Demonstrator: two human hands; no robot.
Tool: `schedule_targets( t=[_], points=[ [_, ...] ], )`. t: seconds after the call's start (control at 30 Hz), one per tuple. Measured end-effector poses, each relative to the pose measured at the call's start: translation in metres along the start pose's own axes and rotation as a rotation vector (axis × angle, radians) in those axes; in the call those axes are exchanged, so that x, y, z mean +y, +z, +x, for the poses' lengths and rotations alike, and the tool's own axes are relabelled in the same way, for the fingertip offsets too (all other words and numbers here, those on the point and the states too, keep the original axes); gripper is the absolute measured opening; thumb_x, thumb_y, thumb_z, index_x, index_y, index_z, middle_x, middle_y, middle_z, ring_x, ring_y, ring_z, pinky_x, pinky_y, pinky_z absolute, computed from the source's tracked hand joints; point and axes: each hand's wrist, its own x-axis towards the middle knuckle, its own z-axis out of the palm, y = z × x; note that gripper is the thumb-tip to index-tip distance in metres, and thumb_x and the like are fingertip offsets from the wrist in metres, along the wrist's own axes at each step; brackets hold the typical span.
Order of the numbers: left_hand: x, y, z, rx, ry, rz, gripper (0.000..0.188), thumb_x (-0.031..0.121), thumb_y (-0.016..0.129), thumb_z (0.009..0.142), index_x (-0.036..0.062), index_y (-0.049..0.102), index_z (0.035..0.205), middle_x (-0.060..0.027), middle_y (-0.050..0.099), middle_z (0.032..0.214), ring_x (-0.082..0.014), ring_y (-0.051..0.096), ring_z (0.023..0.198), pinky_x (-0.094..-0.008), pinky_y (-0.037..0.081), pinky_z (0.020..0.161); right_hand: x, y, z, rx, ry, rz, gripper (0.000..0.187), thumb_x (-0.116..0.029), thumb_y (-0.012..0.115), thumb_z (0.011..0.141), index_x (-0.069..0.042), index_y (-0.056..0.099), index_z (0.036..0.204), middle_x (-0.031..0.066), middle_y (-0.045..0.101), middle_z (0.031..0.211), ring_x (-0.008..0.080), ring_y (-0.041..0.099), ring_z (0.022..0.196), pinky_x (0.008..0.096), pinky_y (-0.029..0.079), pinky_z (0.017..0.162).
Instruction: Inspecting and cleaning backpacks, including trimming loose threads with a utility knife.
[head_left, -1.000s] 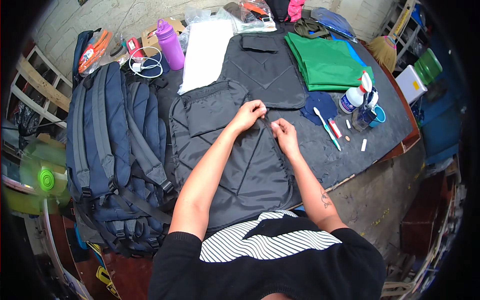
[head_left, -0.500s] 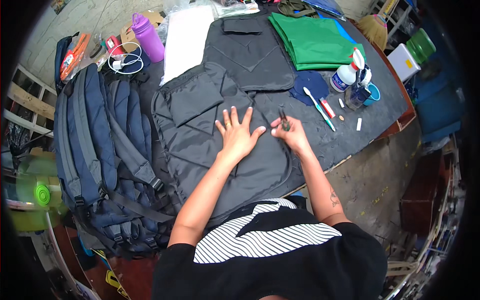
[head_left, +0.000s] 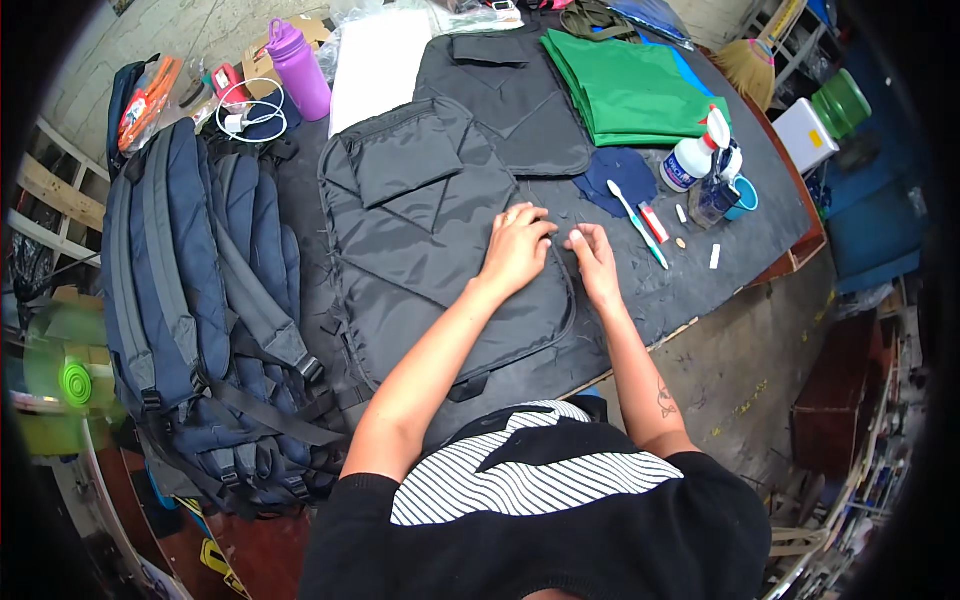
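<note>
A black fabric bag panel (head_left: 420, 300) with piped edges and a folded flap pocket (head_left: 405, 170) lies flat in front of me. My left hand (head_left: 517, 247) rests over its right side, fingers bent together near the edge. Whatever is between those fingertips is too small to make out. Just beyond that edge, my right hand (head_left: 595, 262) is closed, thumb against the fingers and close to the left fingertips. The small dark snips seen earlier in it do not show clearly now. A second black panel (head_left: 505, 120) lies behind the first.
Dark blue backpacks (head_left: 180, 300) are piled at the left. A purple bottle (head_left: 300, 75) and folded green fabric (head_left: 630, 90) stand farther back. Toward the right are a toothbrush (head_left: 638, 225), a spray bottle (head_left: 692, 155) and a blue cup (head_left: 743, 198).
The near panel has slid away from me and lies flatter. My left hand has gone from spread flat to bent fingers at the right edge. The snips no longer show in my right hand.
</note>
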Motion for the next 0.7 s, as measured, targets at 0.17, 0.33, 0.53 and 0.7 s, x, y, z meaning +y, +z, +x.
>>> schedule_targets(
  t=[0.17,0.33,0.53,0.7],
  points=[
    [-0.014,0.009,-0.006,-0.019,-0.123,-0.075,0.025,0.009,0.066,0.076,0.0095,0.066,0.102,-0.0063,0.063,0.11,-0.0263,0.049,0.12,-0.0414,0.032,0.101,-0.033,-0.009,-0.022,0.049,-0.219,-0.628,0.023,-0.017,0.069,0.078,-0.005,0.065,0.098,0.012,0.057,0.091,0.0308,0.061,0.081,0.0378,0.048,0.071],
    [-0.019,0.015,-0.006,0.052,-0.139,-0.157,0.025,0.0,0.058,0.078,0.0086,0.064,0.101,-0.0067,0.064,0.106,-0.0255,0.051,0.118,-0.0414,0.033,0.1,-0.036,-0.001,-0.028,-0.006,-0.166,-0.744,0.02,-0.019,0.069,0.079,-0.006,0.069,0.093,0.0091,0.057,0.09,0.0288,0.061,0.077,0.0385,0.048,0.069],
    [-0.017,0.015,-0.006,0.062,-0.116,-0.112,0.029,-0.001,0.056,0.079,0.0087,0.063,0.105,-0.007,0.064,0.107,-0.025,0.051,0.117,-0.0412,0.033,0.1,-0.031,0.004,-0.021,0.054,-0.238,-0.754,0.02,-0.018,0.069,0.078,-0.006,0.069,0.094,0.0092,0.058,0.089,0.0284,0.062,0.074,0.0378,0.048,0.068],
    [-0.02,0.012,-0.006,0.006,-0.108,-0.088,0.036,0.0,0.054,0.08,0.0098,0.062,0.114,-0.0056,0.061,0.117,-0.0249,0.048,0.119,-0.0406,0.03,0.103,-0.029,0.005,-0.022,0.069,-0.298,-0.698,0.02,-0.016,0.071,0.075,-0.006,0.069,0.092,0.0079,0.058,0.087,0.0278,0.062,0.074,0.0372,0.048,0.067]
  ],
)
